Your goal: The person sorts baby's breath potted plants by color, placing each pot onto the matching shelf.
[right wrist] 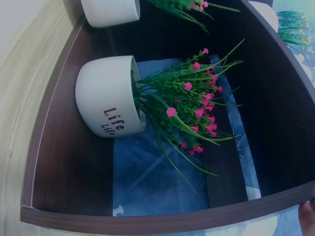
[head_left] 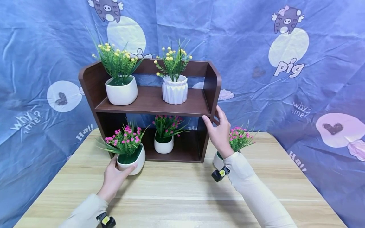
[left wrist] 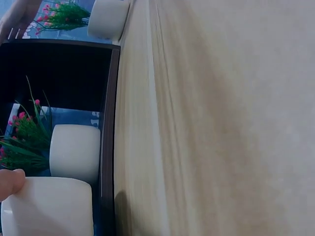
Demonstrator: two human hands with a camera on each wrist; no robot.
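Note:
My left hand grips a white oval pot of pink flowers, thumb on its near side. This pot is at the front left of the lower compartment of a dark brown two-tier shelf; whether its base touches anything, I cannot tell. My right hand holds the shelf's right side panel, thumb at the front edge and fingers behind. Inside the lower compartment stands another white pot of pink flowers, with "Life" printed on it.
On the upper tier stand a smooth white pot and a ribbed white pot, both with yellow flowers. A third pink-flowered pot is on the wooden table, right of the shelf, partly behind my right forearm. Blue printed cloth hangs behind.

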